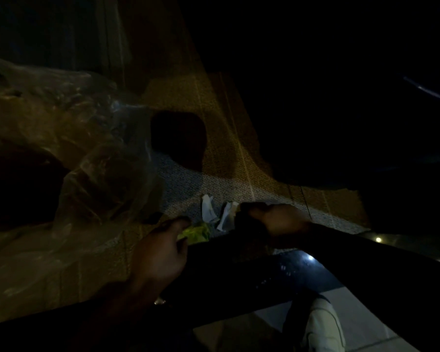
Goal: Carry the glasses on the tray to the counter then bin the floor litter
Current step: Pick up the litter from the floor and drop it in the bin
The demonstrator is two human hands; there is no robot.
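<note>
The scene is very dark. I see the left hand (163, 246) low over the carpet (224, 158), fingers spread apart, fingertips touching a yellow-green wrapper (197, 232). Just right of it, the right hand (277, 219) is curled over something dark; I cannot tell whether it grips anything. Two white paper scraps (208, 212) lie on the carpet between the hands, slightly farther away. A clear plastic bag (87, 148) sits at far left. A white shoe (323, 326) shows nearest.

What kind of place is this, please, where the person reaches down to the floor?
Probably a dim indoor lounge or venue, though too dark to be sure: patterned brown-and-grey carpet, white paper scraps lying on it, and a large clear plastic bag standing ready.
</note>
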